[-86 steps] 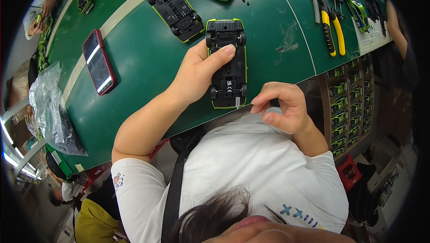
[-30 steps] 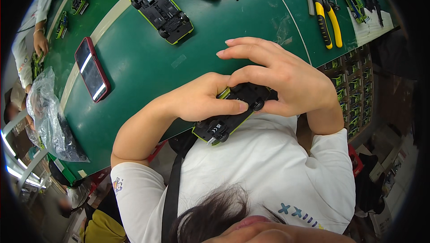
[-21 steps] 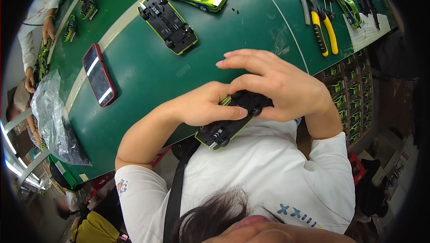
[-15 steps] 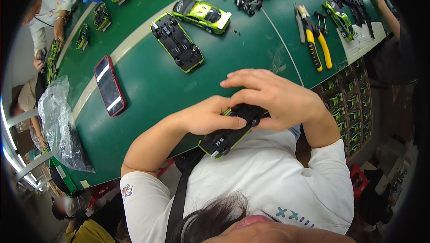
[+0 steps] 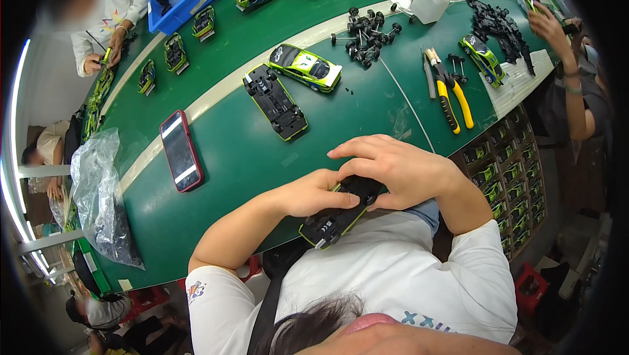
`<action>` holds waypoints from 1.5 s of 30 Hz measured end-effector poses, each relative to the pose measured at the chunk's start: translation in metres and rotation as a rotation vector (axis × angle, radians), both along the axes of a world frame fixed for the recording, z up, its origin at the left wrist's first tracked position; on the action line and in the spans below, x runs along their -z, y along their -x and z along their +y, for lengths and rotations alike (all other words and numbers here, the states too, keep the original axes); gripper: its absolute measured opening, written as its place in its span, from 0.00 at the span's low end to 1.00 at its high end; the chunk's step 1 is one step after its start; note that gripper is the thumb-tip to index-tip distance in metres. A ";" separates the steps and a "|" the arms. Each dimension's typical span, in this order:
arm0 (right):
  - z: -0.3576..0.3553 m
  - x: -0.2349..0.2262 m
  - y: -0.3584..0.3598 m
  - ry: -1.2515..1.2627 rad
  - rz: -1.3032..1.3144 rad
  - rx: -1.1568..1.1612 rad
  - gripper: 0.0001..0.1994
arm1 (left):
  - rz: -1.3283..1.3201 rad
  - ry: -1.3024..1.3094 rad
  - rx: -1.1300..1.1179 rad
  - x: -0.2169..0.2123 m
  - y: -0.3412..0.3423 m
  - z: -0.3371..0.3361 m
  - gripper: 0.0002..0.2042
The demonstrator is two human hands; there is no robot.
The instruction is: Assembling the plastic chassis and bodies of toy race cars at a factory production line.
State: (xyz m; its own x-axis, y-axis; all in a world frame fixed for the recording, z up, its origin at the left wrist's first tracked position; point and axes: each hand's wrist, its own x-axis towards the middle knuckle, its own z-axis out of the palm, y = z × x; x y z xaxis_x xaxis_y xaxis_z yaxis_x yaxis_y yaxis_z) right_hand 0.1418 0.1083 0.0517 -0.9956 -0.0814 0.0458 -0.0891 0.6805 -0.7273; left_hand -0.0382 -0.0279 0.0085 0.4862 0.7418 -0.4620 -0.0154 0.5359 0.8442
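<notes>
Plastic bag (image 5: 101,204): clear and crinkly, at the left edge of the green table (image 5: 223,158).
Phone (image 5: 181,159): red case, lying flat on the table, left of the middle.
Left hand (image 5: 318,192): near the middle of the frame, fingers curled around the toy car base (image 5: 335,215), gripping its left side.
Toy car base: black with a lime green edge, held up between both hands, just below the table edge and close to the person's white shirt.
Right hand (image 5: 393,170): bent over the top end of the toy car base, fingertips pressing on it, fingers partly spread.
Second car base (image 5: 275,101): black, flat on the table above the hands.
Green toy car (image 5: 304,67): finished, just beside the second car base.
Pliers (image 5: 452,96): yellow handles, upper right on the table.
</notes>
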 end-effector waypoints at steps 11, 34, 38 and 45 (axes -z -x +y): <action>-0.003 0.001 -0.002 0.002 0.003 -0.019 0.32 | -0.001 0.008 -0.036 -0.001 0.001 -0.002 0.18; -0.035 0.050 -0.033 0.640 0.424 0.472 0.20 | -0.245 0.085 -0.608 0.005 0.002 0.001 0.15; -0.051 0.047 -0.012 0.678 0.592 0.618 0.31 | -0.229 0.029 -0.598 0.009 -0.003 0.005 0.14; -0.048 0.053 -0.009 0.714 0.571 0.669 0.37 | -0.157 -0.073 -0.608 0.022 -0.004 0.005 0.13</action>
State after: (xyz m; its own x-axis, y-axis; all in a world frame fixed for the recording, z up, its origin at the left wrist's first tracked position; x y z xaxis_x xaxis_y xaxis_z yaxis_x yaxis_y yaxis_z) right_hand 0.1504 0.0607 -0.0014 -0.6479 0.6865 0.3299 -0.3063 0.1618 -0.9381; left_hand -0.0341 -0.0226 -0.0133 0.0259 0.9338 -0.3568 -0.4252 0.3333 0.8415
